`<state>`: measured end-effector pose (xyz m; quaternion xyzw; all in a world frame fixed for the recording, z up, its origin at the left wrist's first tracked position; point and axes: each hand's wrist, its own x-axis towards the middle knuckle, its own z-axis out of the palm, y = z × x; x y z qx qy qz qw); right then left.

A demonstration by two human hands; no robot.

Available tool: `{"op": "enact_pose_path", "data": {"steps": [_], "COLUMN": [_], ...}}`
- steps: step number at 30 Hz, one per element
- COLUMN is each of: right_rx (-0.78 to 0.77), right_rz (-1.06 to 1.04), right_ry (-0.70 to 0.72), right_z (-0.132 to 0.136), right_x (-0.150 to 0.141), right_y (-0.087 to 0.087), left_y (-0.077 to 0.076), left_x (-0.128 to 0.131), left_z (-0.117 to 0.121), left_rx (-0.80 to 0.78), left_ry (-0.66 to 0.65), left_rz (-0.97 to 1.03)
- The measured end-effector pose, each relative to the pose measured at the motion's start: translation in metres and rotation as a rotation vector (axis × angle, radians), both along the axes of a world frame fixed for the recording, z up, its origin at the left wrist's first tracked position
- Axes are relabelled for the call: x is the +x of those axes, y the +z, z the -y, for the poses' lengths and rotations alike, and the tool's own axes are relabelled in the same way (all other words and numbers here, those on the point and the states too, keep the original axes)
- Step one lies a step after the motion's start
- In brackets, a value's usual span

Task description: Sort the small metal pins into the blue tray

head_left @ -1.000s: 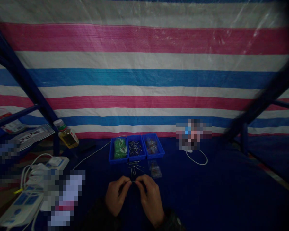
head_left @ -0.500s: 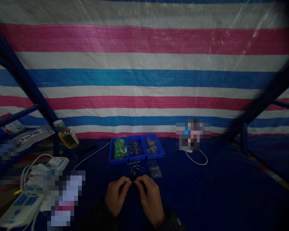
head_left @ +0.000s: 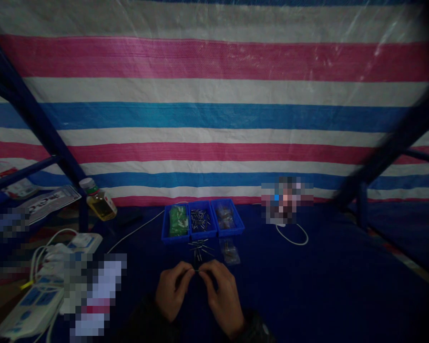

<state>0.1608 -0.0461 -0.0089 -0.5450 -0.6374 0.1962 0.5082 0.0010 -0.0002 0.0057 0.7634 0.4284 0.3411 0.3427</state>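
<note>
Left hand (head_left: pixel 173 291) | right hand (head_left: pixel 223 297) | fingers (head_left: pixel 186 272) pinched a thin silver metal pin (head_left: pixel 198 270), it seemed in the dimness | loose silver pins (head_left: pixel 199 248) lay just ahead | three blue plastic trays (head_left: pixel 202 220) beyond

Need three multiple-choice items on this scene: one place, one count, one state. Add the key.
1. Where does the clear bag lie?
A) inside the middle bin
B) on the power strip
C) on the blue cloth, in front of the right bin

2. How many blue bins stand in the row?
A) two
B) three
C) four

3. What are the left hand and right hand doing?
A) holding a small metal pin between them
B) lying flat, apart
C) reaching into the bins

1 C: the bag lies outside the bins.
2 B: three stand side by side.
3 A: their fingertips meet at the pin.
</note>
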Motion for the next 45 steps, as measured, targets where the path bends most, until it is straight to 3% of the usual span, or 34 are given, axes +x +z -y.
{"op": "enact_pose_path", "data": {"steps": [34, 45], "right_rx": [-0.028, 0.013], "right_rz": [0.037, -0.009], "right_ry": [-0.068, -0.021], "right_z": [0.0000, -0.0017], "right_x": [0.0010, 0.0042], "right_y": [0.0001, -0.0062], "left_y": [0.0036, 0.0048], "left_x": [0.0005, 0.0005], "left_z": [0.0013, 0.0013], "left_rx": [0.014, -0.031], "left_ry": [-0.001, 0.021], "left_rz": [0.020, 0.067]}}
